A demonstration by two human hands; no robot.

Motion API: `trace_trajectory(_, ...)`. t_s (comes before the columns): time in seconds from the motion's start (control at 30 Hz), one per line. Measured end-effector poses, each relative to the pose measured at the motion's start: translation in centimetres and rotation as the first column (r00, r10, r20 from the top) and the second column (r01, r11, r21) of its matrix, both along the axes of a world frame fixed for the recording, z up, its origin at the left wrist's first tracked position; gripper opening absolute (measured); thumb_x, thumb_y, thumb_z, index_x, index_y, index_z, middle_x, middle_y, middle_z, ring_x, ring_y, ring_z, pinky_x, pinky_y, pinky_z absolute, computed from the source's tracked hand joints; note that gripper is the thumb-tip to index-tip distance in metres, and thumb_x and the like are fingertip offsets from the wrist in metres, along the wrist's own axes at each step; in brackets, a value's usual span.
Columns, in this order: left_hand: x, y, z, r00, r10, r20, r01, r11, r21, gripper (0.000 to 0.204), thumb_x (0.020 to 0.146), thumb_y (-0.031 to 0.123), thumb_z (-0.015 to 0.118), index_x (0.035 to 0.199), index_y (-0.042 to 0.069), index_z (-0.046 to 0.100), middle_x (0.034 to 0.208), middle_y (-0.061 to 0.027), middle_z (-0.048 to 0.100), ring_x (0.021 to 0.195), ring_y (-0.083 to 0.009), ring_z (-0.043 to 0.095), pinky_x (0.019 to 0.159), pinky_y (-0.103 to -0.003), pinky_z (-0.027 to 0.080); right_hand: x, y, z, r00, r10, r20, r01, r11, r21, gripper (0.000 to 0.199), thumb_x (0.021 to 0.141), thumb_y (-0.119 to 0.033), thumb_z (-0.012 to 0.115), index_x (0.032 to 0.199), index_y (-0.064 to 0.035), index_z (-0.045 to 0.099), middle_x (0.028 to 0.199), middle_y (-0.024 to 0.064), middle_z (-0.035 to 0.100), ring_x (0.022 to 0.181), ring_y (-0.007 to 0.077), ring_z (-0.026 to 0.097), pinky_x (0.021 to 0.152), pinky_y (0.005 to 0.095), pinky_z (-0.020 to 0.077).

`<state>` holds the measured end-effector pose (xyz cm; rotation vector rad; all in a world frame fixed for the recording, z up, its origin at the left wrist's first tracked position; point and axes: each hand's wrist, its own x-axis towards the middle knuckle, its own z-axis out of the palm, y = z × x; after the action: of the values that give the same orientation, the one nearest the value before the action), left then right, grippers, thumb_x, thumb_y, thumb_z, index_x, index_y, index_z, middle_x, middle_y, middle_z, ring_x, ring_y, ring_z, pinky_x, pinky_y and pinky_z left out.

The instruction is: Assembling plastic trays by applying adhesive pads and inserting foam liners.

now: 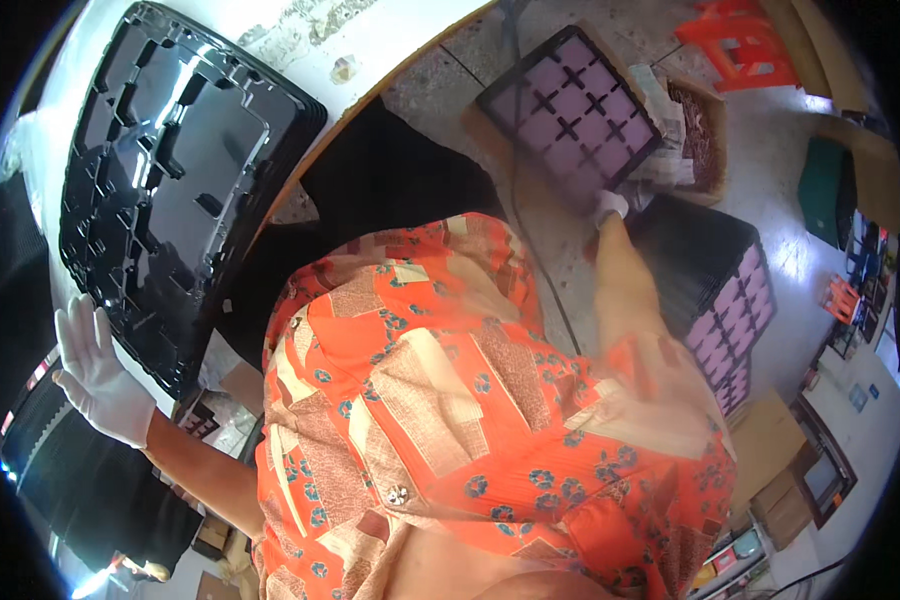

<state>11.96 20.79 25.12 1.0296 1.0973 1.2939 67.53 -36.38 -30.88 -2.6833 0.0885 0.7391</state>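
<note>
At the left, my left hand (105, 385) in a white glove is raised with its fingers spread, holding nothing. It is beside the near end of a stack of shiny black moulded plastic trays (215, 120) on a white table (380, 45). My right arm stretches far out to the right. My right hand (608, 207), also white-gloved, is closed at the near corner of a black divided tray (612, 82) with pink-purple compartments. The area around that hand is somewhat blurred, and its fingertips are partly hidden.
A stack of black trays (695, 245) with pink-purple faces is right of my right forearm. Behind stands a cardboard box (710, 165) with paper and reddish pieces. A red plastic stool (740, 50) and a green bin (823, 190) are farther right. A dark cable (550, 290) crosses the floor.
</note>
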Motion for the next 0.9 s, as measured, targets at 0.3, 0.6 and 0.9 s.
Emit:
trace_trajectory(0.3,-1.1,-2.1,0.1,0.967,-0.047,-0.249,0.068,0.995,0.075,0.07,0.105,0.044,0.039,0.145,-0.014,0.033,0.148,-0.0331,0.038,0.142,-0.041,0.035,0.12,-0.049,0.026,-7.9,5.7,2.6,0.853,0.434,-0.289,-0.518,0.639,-0.569,0.04,0.097,-0.023,0.041,0.105,-0.0023,0.074,0.112,0.0164,0.072,0.109,0.0294,0.068,0.087,0.0377,0.0532)
trace_trajectory(0.6,-2.7,-1.7,1.0,0.948,-0.015,-0.317,0.052,0.993,0.109,0.068,0.106,0.043,0.037,0.143,-0.014,0.036,0.146,-0.031,0.042,0.138,-0.041,0.042,0.117,-0.05,0.03,-5.0,14.6,7.2,0.796,0.409,-0.445,-0.605,0.528,-0.596,0.034,0.097,-0.025,0.047,0.115,-0.011,0.072,0.124,0.0051,0.069,0.115,0.0213,0.065,0.088,0.0323,0.0533)
trace_trajectory(0.9,-4.2,-0.1,0.9,0.838,0.03,-0.546,0.088,0.978,0.189,0.047,0.102,0.035,0.049,0.126,-0.004,0.062,0.111,-0.0166,0.07,0.103,-0.024,0.067,0.094,-0.038,0.051,-10.8,16.9,13.3,0.651,0.757,-0.064,-0.731,0.601,-0.324,0.031,0.093,-0.029,0.054,0.104,-0.0116,0.076,0.114,0.0086,0.072,0.104,0.0272,0.071,0.083,0.0378,0.0565)
